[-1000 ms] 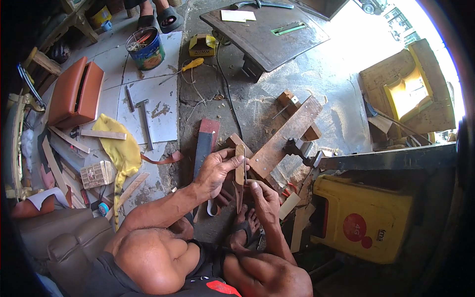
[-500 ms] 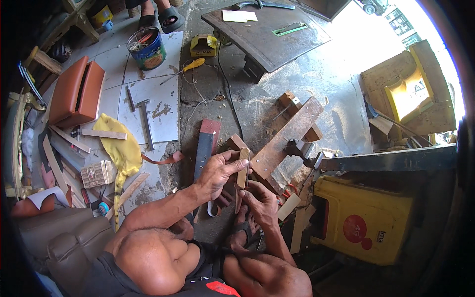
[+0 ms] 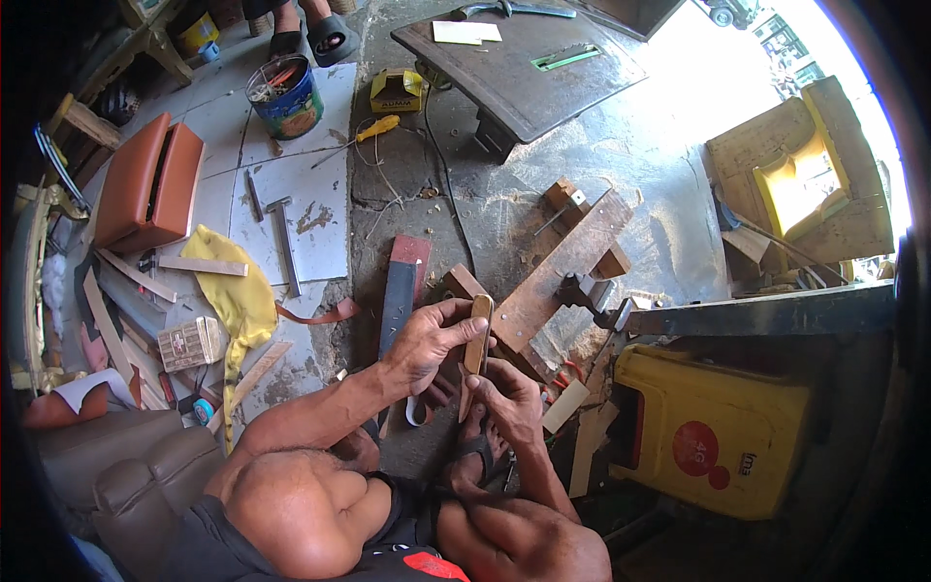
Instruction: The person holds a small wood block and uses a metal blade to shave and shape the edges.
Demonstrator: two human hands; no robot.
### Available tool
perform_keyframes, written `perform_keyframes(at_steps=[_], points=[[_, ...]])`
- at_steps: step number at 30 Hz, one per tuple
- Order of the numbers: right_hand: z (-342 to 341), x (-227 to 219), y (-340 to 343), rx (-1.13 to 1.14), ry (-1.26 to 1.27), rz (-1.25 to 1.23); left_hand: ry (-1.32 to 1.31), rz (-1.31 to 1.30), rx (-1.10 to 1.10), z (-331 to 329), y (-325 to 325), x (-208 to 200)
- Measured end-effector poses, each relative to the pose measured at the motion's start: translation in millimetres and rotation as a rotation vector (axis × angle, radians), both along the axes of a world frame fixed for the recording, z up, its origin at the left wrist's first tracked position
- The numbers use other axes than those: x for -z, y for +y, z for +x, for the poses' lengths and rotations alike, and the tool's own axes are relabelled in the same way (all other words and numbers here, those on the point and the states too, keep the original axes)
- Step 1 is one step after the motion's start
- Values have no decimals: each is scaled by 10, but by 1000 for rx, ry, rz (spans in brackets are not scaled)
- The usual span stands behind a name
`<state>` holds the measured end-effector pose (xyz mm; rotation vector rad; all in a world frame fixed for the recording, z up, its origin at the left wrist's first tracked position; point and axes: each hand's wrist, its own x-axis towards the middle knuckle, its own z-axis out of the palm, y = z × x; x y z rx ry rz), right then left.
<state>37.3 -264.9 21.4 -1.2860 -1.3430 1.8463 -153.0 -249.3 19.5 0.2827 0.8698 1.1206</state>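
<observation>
Between my hands, above the floor, is a narrow wooden piece (image 3: 481,307) with a rounded upper end and a dark edge along its right side. My left hand (image 3: 430,341) pinches it from the left, thumb across its face. At its lower end my right hand (image 3: 508,396) is closed, thumb and fingers gripping it. A thin brown strip hangs by the right thumb; whether it belongs to the piece I cannot tell. Just beyond my hands lies a long wooden beam (image 3: 567,267) with a metal clamp (image 3: 593,299). A dark flat board (image 3: 400,286) lies left of them.
A low saw table (image 3: 504,73) stands ahead. On the left are a hammer (image 3: 284,242), yellow cloth (image 3: 236,291), orange-brown padded box (image 3: 145,184) and wood offcuts. A tin bucket (image 3: 291,107) stands near another person's sandalled feet (image 3: 330,37). A yellow plastic container (image 3: 718,427) sits at right.
The wooden piece has shifted slightly toward me and turned a little in my fingers. Both hands keep their grip, and the right has moved only slightly.
</observation>
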Motion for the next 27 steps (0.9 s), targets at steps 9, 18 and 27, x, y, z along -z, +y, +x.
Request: perform_keyframes(at_steps=[9, 18, 27], points=[[34, 47, 31, -28, -96, -6, 92, 75, 59, 3, -23, -26], [-17, -49, 53, -53, -90, -23, 274, 163, 56, 17, -42, -56], [2, 5, 33, -47, -82, -29, 246, 141, 75, 13, -45, -109]])
